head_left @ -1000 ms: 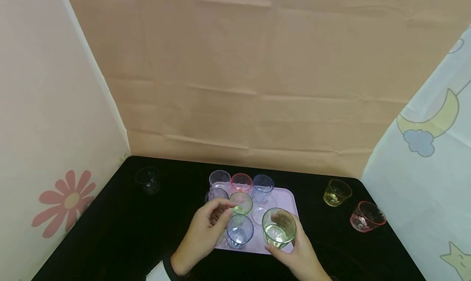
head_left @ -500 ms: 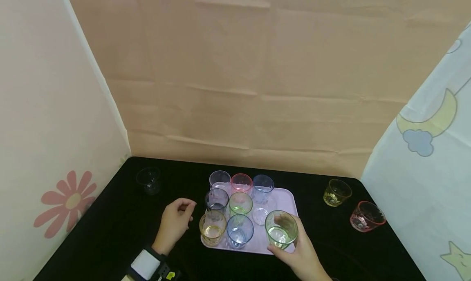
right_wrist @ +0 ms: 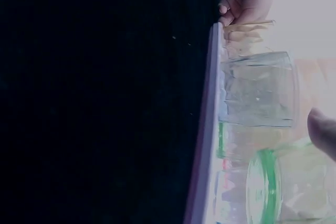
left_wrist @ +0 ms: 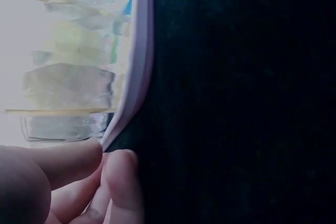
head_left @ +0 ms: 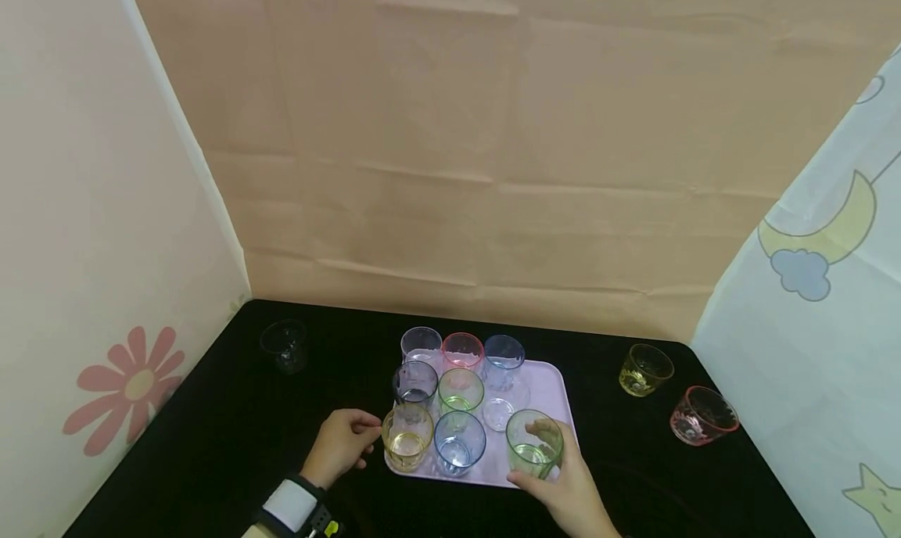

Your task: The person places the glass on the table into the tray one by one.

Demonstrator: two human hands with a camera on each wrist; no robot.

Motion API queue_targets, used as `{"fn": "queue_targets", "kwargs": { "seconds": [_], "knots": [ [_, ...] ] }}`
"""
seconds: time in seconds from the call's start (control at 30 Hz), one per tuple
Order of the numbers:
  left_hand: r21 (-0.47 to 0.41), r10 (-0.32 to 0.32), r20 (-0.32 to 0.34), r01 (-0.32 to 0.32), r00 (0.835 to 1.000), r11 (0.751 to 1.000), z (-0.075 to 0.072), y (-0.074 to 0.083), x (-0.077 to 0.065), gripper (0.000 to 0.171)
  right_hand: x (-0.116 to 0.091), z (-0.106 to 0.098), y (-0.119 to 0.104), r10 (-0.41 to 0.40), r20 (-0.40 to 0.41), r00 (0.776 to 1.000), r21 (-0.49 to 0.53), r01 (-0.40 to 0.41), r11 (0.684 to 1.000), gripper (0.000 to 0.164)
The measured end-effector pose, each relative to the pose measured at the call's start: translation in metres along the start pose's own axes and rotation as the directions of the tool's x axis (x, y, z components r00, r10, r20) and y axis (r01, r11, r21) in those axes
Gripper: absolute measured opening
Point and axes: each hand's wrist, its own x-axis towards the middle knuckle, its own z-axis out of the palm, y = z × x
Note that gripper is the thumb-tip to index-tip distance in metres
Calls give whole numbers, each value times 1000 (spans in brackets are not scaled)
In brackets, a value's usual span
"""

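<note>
My right hand (head_left: 563,483) holds a green-tinted drinking glass (head_left: 533,444) over the front right corner of the lilac tray (head_left: 552,378). In the right wrist view, the glass's thick green base (right_wrist: 269,187) hangs off the tray surface, with the thumb on its side. At the tray's front left corner, my left hand (head_left: 340,444) pinches the rim between thumb and fingertips, right beside a yellow glass (head_left: 407,442). Next to that stands a blue glass (head_left: 459,448). Behind them are a dark purple glass (head_left: 415,385), a light green one (head_left: 461,393) and a clear one (head_left: 497,414).
A pale glass (head_left: 421,342), a red-rimmed glass (head_left: 462,350) and a blue glass (head_left: 503,358) form the tray's back row. On the black table, a clear glass (head_left: 285,346) stands far left; a yellow glass (head_left: 644,370) and a red glass (head_left: 702,417) stand right.
My left hand has come away from the front left glass, swung out leftward, then come down to the tray's corner. My right hand has lowered the green glass slightly.
</note>
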Motion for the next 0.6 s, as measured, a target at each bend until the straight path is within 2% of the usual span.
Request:
{"fn": "queue_targets", "kwargs": {
  "seconds": [0.23, 0.47, 0.6],
  "knots": [
    [16, -1, 18, 1, 1000, 1000, 6, -3, 0, 16, 2, -1, 7, 89, 11, 996, -70, -88, 994, 85],
    [31, 7, 19, -8, 1000, 999, 9, -3, 1, 15, 0, 4, 14, 21, 2, 1000, -19, -21, 1000, 88],
    [42, 12, 11, -12, 1000, 999, 10, -4, 1, 15, 0, 7, 16, 21, -2, 1000, -7, -21, 1000, 89]
  ]
}}
